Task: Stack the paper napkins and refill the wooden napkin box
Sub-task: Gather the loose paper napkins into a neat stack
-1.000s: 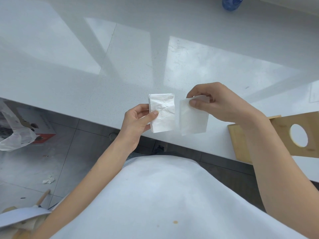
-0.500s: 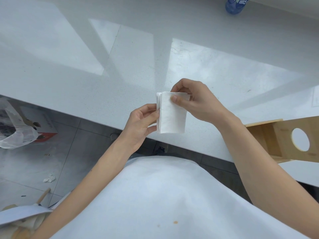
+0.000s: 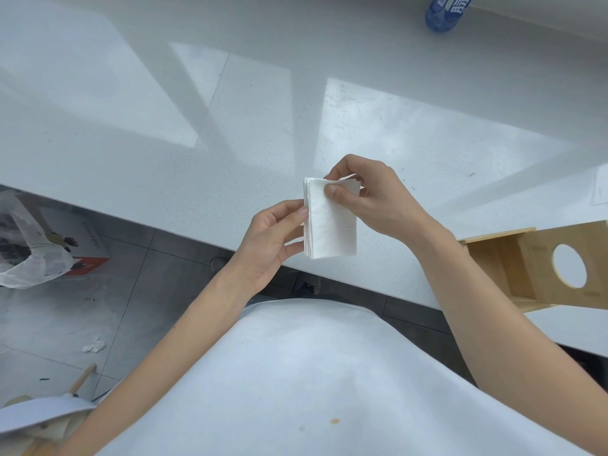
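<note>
A small stack of white paper napkins (image 3: 330, 225) is held upright over the front edge of the white counter (image 3: 164, 143). My left hand (image 3: 273, 238) grips its left edge from below, thumb on the front. My right hand (image 3: 371, 199) pinches its top right corner, thumb on the front sheet. The wooden napkin box (image 3: 526, 268) lies on its side at the right edge of the counter, its open end facing my right forearm and a round hole in its upper face. Its inside looks bare where I can see it.
A blue-labelled bottle (image 3: 444, 11) stands at the far edge of the counter. Below the counter on the left, a white plastic bag (image 3: 29, 255) and a cardboard carton (image 3: 82, 251) sit on the grey tiled floor, with a paper scrap (image 3: 93, 345) nearby.
One second ago my right hand held a separate napkin beside the stack. It has laid that napkin onto the stack, and both hands now hold the stack together.
</note>
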